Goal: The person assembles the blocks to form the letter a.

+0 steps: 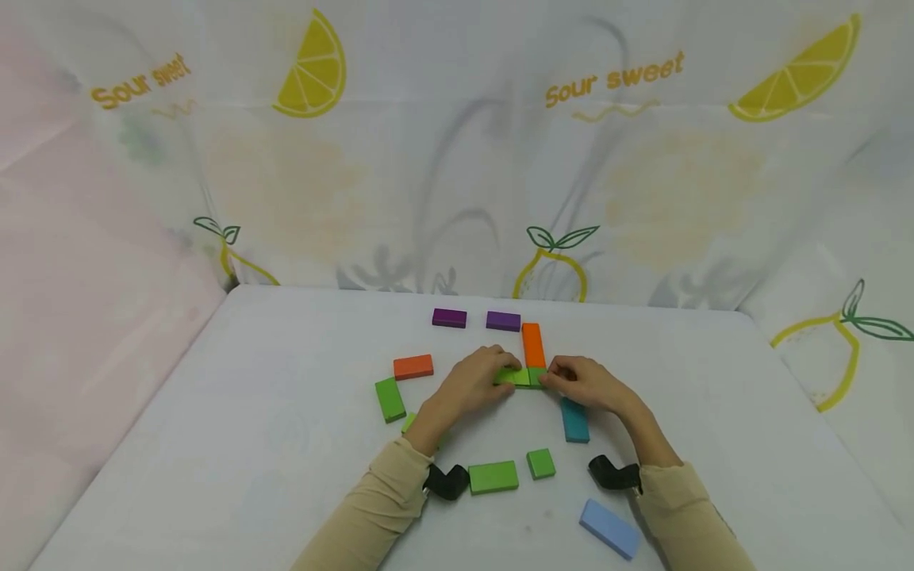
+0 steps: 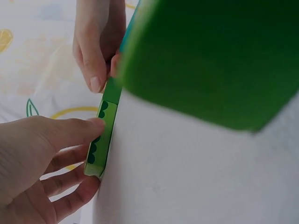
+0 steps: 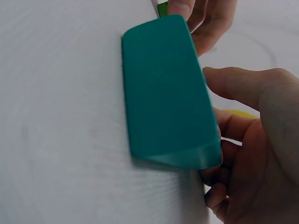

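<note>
My left hand [image 1: 473, 381] grips a light green block [image 2: 106, 135], thumb on one side and fingers on the other. Its end meets a small darker green block [image 1: 537, 377], which my right hand [image 1: 591, 385] pinches at the right end. An upright-lying orange block [image 1: 533, 345] runs away from that join towards the back. Just below my right hand is a teal block [image 1: 574, 420]. In the right wrist view this teal block [image 3: 168, 93] looms close and covers part of my right fingertips.
Two purple blocks [image 1: 449, 318] lie at the back. Left of my left hand are a red-orange block [image 1: 413, 367] and a green block [image 1: 389, 399]; another is partly under the forearm. Nearer me lie a green rectangle [image 1: 493, 477], a green square [image 1: 541, 464] and a light blue block [image 1: 609, 529].
</note>
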Available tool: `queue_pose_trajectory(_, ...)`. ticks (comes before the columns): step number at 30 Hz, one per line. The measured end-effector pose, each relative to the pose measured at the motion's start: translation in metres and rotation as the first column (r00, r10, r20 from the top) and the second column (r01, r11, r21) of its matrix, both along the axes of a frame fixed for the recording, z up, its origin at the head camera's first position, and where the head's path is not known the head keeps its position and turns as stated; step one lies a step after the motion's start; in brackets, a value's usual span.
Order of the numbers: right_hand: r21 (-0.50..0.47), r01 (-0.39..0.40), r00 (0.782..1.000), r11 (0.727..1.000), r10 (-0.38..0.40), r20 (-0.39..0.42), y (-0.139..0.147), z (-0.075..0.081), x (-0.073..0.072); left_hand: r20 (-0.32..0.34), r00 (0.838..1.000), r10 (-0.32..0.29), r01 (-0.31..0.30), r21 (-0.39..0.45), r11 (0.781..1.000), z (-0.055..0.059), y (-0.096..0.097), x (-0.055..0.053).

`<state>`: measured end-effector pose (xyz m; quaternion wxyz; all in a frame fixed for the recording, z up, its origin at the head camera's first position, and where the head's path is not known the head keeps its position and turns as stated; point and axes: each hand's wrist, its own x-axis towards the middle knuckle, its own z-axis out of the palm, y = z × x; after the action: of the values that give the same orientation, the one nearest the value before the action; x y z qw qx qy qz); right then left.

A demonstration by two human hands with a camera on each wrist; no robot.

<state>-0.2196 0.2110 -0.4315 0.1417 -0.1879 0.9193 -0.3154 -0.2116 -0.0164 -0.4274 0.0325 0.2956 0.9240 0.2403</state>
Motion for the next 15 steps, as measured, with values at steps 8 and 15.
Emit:
queue_pose_trajectory(8,-0.063,0.034,0.999,0.997,-0.032,0.042,0.0089,-0.0042,0.0037,0.017,1.000,-0.021,0.021,0.028,0.999,-0.0013,0.0051,0.0015)
queue_pose_trajectory(15,-0.098,0.025,0.999,0.995,-0.021,0.041,0.0055,-0.0054,-0.0009,0.038,0.999,-0.002,0.000,0.063,0.998,0.0020,-0.0011,-0.0025)
